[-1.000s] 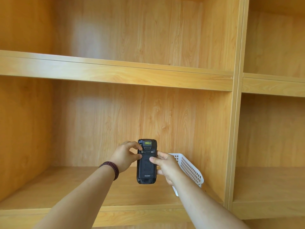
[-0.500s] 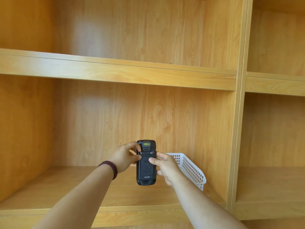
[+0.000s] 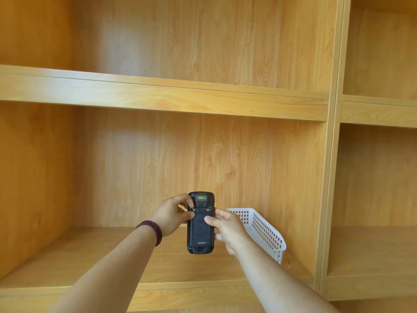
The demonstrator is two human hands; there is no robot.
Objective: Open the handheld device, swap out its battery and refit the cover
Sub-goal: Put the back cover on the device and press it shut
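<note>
A black handheld device (image 3: 200, 231) is held upright in front of the lower shelf, its back facing me, with the back cover on and a small yellow label near the top. My right hand (image 3: 228, 229) grips its right edge, thumb pressed on the back cover. My left hand (image 3: 171, 214) holds the upper left edge, thumb and forefinger pinched at the small round latch on the left of the cover's top edge. No spare battery is visible.
A white perforated plastic basket (image 3: 266, 231) stands on the lower wooden shelf (image 3: 94, 260), just behind and right of my right hand; its contents are hidden. A vertical wooden divider (image 3: 327, 199) separates further shelf bays to the right. Another shelf board (image 3: 158, 98) runs overhead.
The device and both hands sit slightly lower and left in view. My left thumb and forefinger have closed in on the left latch.
</note>
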